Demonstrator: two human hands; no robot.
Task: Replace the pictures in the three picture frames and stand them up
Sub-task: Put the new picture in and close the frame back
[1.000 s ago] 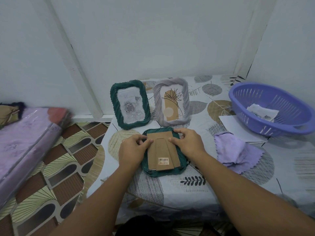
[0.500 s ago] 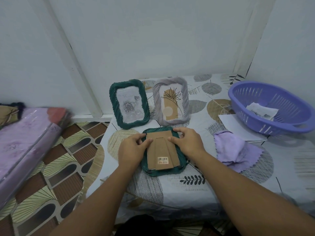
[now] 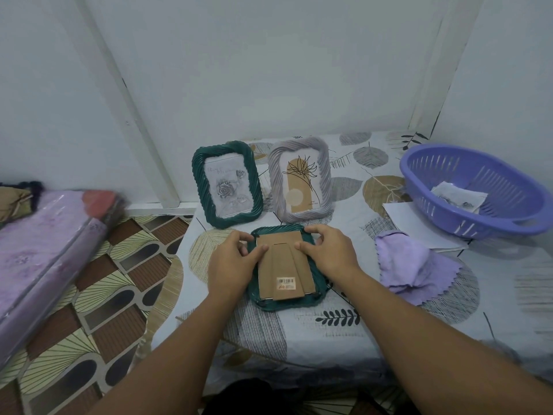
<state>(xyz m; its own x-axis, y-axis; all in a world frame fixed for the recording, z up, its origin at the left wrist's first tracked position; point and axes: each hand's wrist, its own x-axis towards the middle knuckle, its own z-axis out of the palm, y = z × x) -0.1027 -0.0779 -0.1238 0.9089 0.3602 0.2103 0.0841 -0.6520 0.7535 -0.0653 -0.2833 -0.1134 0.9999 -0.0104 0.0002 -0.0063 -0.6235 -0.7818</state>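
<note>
Head view: two frames already stand against the wall, a dark green twisted-rope frame (image 3: 227, 184) holding a grey rose print and a pale grey one (image 3: 300, 178) holding a tan botanical print; the third, another green rope-moulded frame (image 3: 286, 303), lies face down at the front of the table (image 3: 299, 339); over the last second almost nothing has shifted, both hands staying planted on its brown cardboard backing (image 3: 284, 266), so I judge the back is being pressed home or its tabs closed, with only the stand-up left; the left hand (image 3: 232, 265) rests at the backing's left edge, fingers loosely curled, thumb flat on the card, gripping nothing that I can see; the right hand (image 3: 330, 254) is half-curled at the upper right corner, fingertips pushing on card and rim; the backing looks matte and stiff, its folded easel leg lying flat with a barcode sticker (image 3: 286, 283) near the foot; a soft lilac cloth (image 3: 413, 265) with a zigzag hem lies to the right, beside white paper sheets (image 3: 419, 226) and a slotted purple plastic basket (image 3: 508, 217) holding loose prints; the tablecloth is leaf-patterned.
</note>
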